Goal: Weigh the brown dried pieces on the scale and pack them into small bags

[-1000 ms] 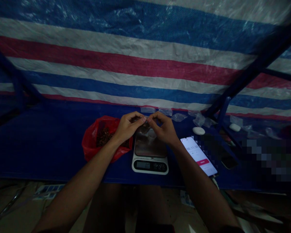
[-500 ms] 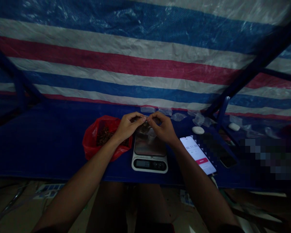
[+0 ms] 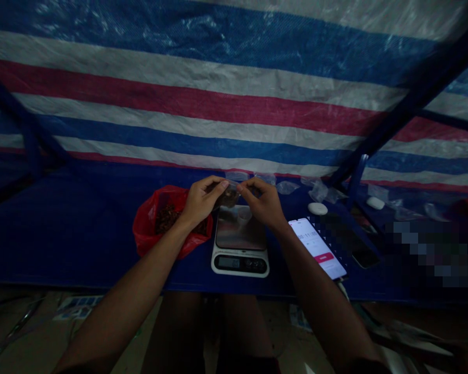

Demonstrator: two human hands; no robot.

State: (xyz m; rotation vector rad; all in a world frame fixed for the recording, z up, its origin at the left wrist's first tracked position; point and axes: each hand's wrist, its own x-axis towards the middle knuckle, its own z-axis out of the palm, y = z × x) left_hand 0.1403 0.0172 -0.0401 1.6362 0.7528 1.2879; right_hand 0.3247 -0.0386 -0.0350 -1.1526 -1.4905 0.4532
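My left hand and my right hand meet above the far end of a small digital scale. Both pinch a small clear plastic bag with dark contents between their fingertips, held just over the scale's platform. A red plastic bag of brown pieces lies open to the left of the scale, right under my left wrist.
A lit phone showing a timer lies right of the scale. A white round object and several small clear bags lie at the back of the blue table. A striped tarp hangs behind.
Both hands have lifted the small bag a little higher and farther off the scale platform. The view has shifted slightly.
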